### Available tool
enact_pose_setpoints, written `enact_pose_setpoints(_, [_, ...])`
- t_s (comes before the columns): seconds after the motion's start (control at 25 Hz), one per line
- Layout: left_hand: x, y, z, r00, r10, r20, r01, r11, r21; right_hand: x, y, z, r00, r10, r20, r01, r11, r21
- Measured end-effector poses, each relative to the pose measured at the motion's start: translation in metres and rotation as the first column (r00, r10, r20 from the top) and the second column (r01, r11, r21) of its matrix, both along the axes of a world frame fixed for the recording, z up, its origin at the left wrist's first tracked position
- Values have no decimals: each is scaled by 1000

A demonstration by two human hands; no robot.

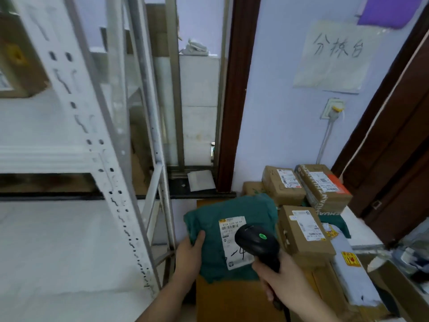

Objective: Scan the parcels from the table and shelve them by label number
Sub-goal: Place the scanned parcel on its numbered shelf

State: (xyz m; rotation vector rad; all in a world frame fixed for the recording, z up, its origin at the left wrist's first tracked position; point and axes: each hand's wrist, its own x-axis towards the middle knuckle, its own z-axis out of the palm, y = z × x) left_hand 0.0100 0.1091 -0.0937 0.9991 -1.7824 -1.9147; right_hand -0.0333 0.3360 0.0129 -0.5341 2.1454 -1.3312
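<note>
Head, hands (189, 252) hold green parcel (232, 235), scanner (257, 245)

left hand (190, 254): fingers curled, gripping | right hand (282, 280): fingers wrapped, gripping

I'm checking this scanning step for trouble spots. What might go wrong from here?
The scanner in the right hand covers part of the shipping label on the green parcel, so the scan may miss. The left hand grips that soft parcel only at its left edge, so it could sag or slip. The brown boxes beside it are piled unevenly and could be knocked.
</note>
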Motion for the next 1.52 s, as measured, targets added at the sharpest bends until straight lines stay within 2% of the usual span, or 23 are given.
enact_pose_setpoints(0.08, [28,6,11,999,34,-37,-33,999,17,9,3,9,997,72,5,-71,997,-14])
enact_pose_setpoints(0.24, [116,26,28,984,134,-115,-135,991,-5,41,7,26,960,254,119,-244,966,-87])
enact_pose_setpoints(0.4, [208,33,39,937,326,-125,-332,943,-24,88,-17,33,862,504,54,-498,862,-90])
enact_pose_setpoints(0.6, [314,0,53,802,580,-140,-588,809,-14,161,-82,33,762,648,-16,-645,756,-111])
enact_pose_setpoints(0.76, [397,-52,63,703,694,-154,-705,709,-19,225,-158,37,695,717,-52,-717,686,-126])
enact_pose_setpoints(0.92, [490,-128,65,573,806,-151,-819,572,-51,306,-255,45,624,779,-59,-778,613,-138])
enact_pose_setpoints(1.12, [584,-215,81,456,876,-156,-890,449,-80,388,-368,59,540,838,-74,-836,525,-157])
enact_pose_setpoints(1.32, [636,-308,86,370,915,-160,-929,362,-76,436,-483,63,485,872,-63,-868,471,-157])
enact_pose_setpoints(1.52, [658,-404,76,323,935,-146,-946,316,-68,455,-598,56,433,901,-34,-895,425,-134])
